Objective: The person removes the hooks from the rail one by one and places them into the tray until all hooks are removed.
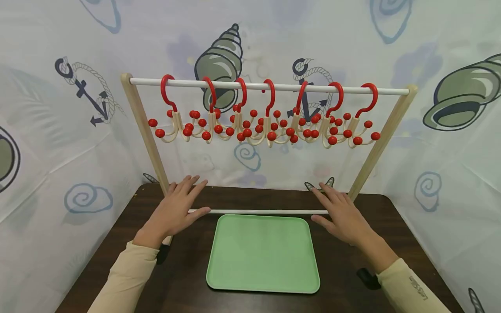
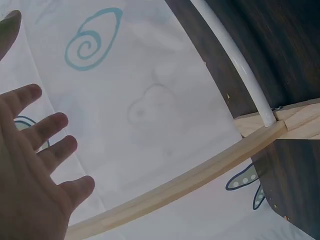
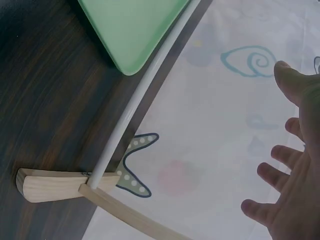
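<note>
My left hand hovers with spread fingers near the left post of a wooden rack, holding nothing. On the other side my right hand is also spread and bare, close to the right post. Several red hooks hang from the rack's white top rod. Each carries a cream branching piece tipped with red balls. Between and below the hands a green tray lies flat on the table. Both wrist views show the hands with fingers extended: the left hand and the right hand.
The dark wooden table holds the rack and tray. A white lower rod runs behind the tray, joining the rack's feet, such as the wooden foot. Patterned white cloth surrounds the table at the back and sides.
</note>
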Demonstrator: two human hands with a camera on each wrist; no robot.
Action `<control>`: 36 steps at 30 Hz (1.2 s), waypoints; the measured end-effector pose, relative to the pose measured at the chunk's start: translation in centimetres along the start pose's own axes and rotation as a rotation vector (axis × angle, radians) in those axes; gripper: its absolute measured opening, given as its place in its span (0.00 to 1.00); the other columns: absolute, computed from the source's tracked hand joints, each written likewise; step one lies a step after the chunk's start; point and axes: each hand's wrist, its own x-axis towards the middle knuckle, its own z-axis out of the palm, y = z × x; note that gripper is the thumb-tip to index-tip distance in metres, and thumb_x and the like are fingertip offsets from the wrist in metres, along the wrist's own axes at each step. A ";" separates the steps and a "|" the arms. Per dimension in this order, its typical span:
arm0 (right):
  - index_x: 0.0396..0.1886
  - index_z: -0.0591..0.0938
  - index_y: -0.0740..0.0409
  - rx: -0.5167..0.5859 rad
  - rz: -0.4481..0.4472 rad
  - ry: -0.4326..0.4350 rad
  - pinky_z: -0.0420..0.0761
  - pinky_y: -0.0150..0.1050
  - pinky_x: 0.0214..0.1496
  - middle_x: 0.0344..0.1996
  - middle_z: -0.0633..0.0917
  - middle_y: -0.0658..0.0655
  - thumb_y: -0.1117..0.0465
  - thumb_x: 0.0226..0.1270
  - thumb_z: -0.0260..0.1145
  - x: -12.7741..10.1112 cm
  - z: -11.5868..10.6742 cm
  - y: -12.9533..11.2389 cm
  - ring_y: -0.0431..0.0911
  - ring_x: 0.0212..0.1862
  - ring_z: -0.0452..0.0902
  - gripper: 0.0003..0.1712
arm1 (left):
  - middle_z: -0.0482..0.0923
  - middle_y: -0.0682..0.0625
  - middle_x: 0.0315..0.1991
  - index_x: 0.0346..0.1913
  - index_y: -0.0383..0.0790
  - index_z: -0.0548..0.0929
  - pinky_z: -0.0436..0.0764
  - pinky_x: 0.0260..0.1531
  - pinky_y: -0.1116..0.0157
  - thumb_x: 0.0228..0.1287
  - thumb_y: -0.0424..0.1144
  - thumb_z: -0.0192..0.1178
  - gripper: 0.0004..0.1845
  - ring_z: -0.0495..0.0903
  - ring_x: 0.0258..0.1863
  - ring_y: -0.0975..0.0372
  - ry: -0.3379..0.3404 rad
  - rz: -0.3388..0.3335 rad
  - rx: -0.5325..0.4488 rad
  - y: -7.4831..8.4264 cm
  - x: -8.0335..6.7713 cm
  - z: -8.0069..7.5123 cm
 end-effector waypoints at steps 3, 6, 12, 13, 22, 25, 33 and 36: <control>0.78 0.57 0.49 -0.002 -0.005 0.016 0.56 0.60 0.68 0.75 0.58 0.61 0.43 0.68 0.63 0.3 -0.1 -0.1 0.59 0.72 0.57 0.45 | 0.60 0.39 0.71 0.74 0.44 0.63 0.55 0.63 0.35 0.65 0.64 0.55 0.41 0.57 0.71 0.42 0.062 0.000 0.010 -0.3 0.0 0.1; 0.77 0.60 0.51 0.002 0.006 0.042 0.61 0.60 0.66 0.73 0.63 0.61 0.44 0.67 0.65 0.4 -0.4 -0.3 0.60 0.69 0.62 0.43 | 0.67 0.39 0.67 0.71 0.43 0.68 0.62 0.61 0.39 0.64 0.60 0.59 0.37 0.65 0.66 0.44 0.182 -0.007 0.025 -0.6 -0.2 0.3; 0.71 0.69 0.54 -0.011 0.035 0.173 0.75 0.57 0.53 0.66 0.73 0.59 0.47 0.66 0.67 0.0 -1.2 -1.1 0.58 0.62 0.72 0.37 | 0.81 0.43 0.48 0.56 0.40 0.83 0.79 0.29 0.51 0.61 0.45 0.65 0.21 0.81 0.35 0.52 0.548 -0.124 -0.022 -1.7 -1.0 1.4; 0.69 0.72 0.54 -0.011 0.031 0.219 0.78 0.55 0.49 0.63 0.76 0.58 0.49 0.65 0.68 0.0 -1.4 -1.2 0.56 0.59 0.75 0.35 | 0.82 0.44 0.45 0.53 0.40 0.85 0.77 0.24 0.54 0.61 0.42 0.65 0.18 0.81 0.31 0.53 0.617 -0.170 -0.049 -2.0 -1.2 1.6; 0.52 0.85 0.55 0.082 -0.082 0.614 0.71 0.36 0.20 0.42 0.87 0.52 0.62 0.58 0.69 0.5 -4.8 -2.3 0.41 0.24 0.78 0.19 | 0.83 0.41 0.46 0.61 0.39 0.77 0.74 0.37 0.52 0.59 0.34 0.66 0.25 0.82 0.41 0.48 0.703 -0.644 -0.331 -4.9 -2.5 4.4; 0.48 0.87 0.58 0.129 -0.113 0.709 0.71 0.29 0.25 0.38 0.88 0.53 0.64 0.59 0.67 0.8 -6.4 -2.3 0.43 0.29 0.80 0.16 | 0.80 0.37 0.52 0.69 0.39 0.70 0.73 0.45 0.44 0.62 0.39 0.65 0.32 0.79 0.48 0.44 0.515 -0.706 -0.403 -6.0 -2.4 5.7; 0.44 0.86 0.68 0.191 -0.081 0.872 0.73 0.23 0.49 0.37 0.87 0.63 0.68 0.60 0.65 2.1 -11.0 -2.7 0.49 0.37 0.81 0.13 | 0.81 0.31 0.49 0.58 0.32 0.78 0.76 0.44 0.42 0.67 0.46 0.61 0.23 0.79 0.47 0.39 0.332 -0.731 -0.447 -7.5 -2.1 8.7; 0.47 0.84 0.70 0.188 -0.040 0.906 0.74 0.23 0.48 0.39 0.86 0.65 0.69 0.60 0.65 3.1 -12.5 -2.6 0.54 0.40 0.81 0.15 | 0.82 0.32 0.41 0.51 0.30 0.80 0.78 0.37 0.44 0.69 0.46 0.59 0.20 0.81 0.39 0.41 0.386 -0.746 -0.446 -7.6 -2.0 9.2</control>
